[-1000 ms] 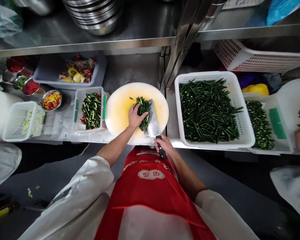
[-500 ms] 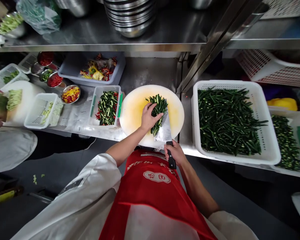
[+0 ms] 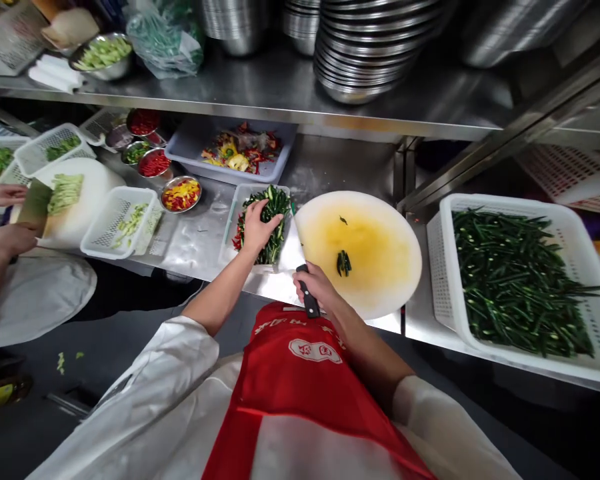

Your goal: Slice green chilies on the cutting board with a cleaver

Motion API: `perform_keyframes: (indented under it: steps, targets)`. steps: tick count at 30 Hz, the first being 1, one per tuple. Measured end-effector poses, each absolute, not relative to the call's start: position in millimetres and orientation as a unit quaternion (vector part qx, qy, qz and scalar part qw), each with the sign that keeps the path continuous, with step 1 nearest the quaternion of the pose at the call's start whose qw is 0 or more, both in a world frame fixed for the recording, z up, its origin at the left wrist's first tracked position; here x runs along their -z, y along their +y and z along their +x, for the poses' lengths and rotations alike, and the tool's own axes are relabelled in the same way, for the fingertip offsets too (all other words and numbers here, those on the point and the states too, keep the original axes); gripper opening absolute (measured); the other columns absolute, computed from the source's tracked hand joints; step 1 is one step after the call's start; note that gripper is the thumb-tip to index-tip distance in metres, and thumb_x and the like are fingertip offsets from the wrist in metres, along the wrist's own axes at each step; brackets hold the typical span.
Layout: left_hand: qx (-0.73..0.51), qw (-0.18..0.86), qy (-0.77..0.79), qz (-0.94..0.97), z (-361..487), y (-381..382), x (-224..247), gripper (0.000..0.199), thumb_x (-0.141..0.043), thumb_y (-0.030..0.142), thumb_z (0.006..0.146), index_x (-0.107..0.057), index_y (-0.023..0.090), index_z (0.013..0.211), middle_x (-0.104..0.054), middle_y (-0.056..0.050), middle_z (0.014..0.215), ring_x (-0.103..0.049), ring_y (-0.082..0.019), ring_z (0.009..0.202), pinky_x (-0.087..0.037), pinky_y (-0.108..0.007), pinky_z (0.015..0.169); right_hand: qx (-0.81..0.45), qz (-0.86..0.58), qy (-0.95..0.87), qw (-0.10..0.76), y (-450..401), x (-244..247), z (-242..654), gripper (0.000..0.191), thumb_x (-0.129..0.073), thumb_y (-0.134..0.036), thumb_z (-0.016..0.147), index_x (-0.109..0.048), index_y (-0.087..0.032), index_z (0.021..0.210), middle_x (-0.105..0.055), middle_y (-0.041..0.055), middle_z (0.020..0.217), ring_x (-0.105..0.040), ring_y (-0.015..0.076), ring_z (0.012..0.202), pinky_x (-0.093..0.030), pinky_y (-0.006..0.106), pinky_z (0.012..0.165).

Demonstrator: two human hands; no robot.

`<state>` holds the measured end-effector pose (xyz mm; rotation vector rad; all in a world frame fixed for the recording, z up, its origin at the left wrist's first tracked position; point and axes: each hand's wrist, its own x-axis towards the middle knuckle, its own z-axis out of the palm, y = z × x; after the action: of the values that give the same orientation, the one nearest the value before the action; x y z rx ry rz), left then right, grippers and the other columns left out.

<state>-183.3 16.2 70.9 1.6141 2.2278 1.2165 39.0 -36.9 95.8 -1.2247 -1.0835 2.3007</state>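
Observation:
My left hand (image 3: 259,228) rests with its fingers spread on cut green chilies (image 3: 275,203) in a clear plastic container (image 3: 227,252). Red pieces show at the container's left side. Wrapped round the black handle of a cleaver (image 3: 308,297) is my right hand (image 3: 320,287). The blade is seen nearly edge-on, upright between the container and a round white cutting board (image 3: 380,293). A small cluster of cut chili pieces (image 3: 344,263) and one loose bit lie on the yellow-stained board.
A white basket (image 3: 443,267) of long green chilies stands at right. Behind the container are a grey tub (image 3: 180,157) of scraps and a bowl (image 3: 181,194) of red and yellow pieces. At left, a co-worker's hands (image 3: 10,240) hold a blade. Stacked metal bowls (image 3: 370,67) stand on the overhead shelf (image 3: 230,107).
Both hands have moved left from the cutting board, with the cleaver. Most of the cut chilies have left the board and now heap in the container. The view has shifted too.

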Motion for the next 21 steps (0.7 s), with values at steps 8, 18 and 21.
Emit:
perform_keyframes:
  steps: [8, 18, 21]
  targets:
    - [-0.366, 0.104, 0.743, 0.550, -267, 12, -32, 0.047, -0.055, 0.051, 0.089, -0.057, 0.020, 0.125, -0.054, -0.013, 0.135, -0.051, -0.025, 0.127, -0.040, -0.045, 0.110, -0.778, -0.458, -0.391, 0.182, -30, -91, -62, 0.014, -0.054, -0.020, 0.061, -0.042, -0.023, 0.068, -0.046, -0.0082, 0.043, -0.046, 0.0104, 0.036, -0.043, 0.023, 0.035]
    - [-0.295, 0.092, 0.750, 0.584, -271, 21, -5, 0.036, -0.047, 0.035, 0.091, -0.063, 0.014, 0.116, -0.043, -0.017, 0.146, -0.031, -0.033, 0.142, -0.024, -0.055, 0.119, -0.750, -0.495, -0.389, 0.205, -49, -101, 34, 0.015, -0.061, -0.023, 0.069, -0.046, -0.023, 0.072, -0.051, -0.0075, 0.047, -0.046, 0.0115, 0.034, -0.040, 0.024, 0.033]
    - [-0.321, 0.064, 0.743, 0.584, -270, 33, -20, 0.035, -0.052, 0.038, 0.089, -0.062, 0.018, 0.117, -0.039, -0.014, 0.150, -0.024, -0.033, 0.146, -0.020, -0.058, 0.119, -0.735, -0.522, -0.348, 0.258, -71, -91, 91, 0.021, -0.067, -0.027, 0.071, -0.046, -0.022, 0.073, -0.054, -0.0067, 0.053, -0.048, 0.0110, 0.036, -0.040, 0.024, 0.034]
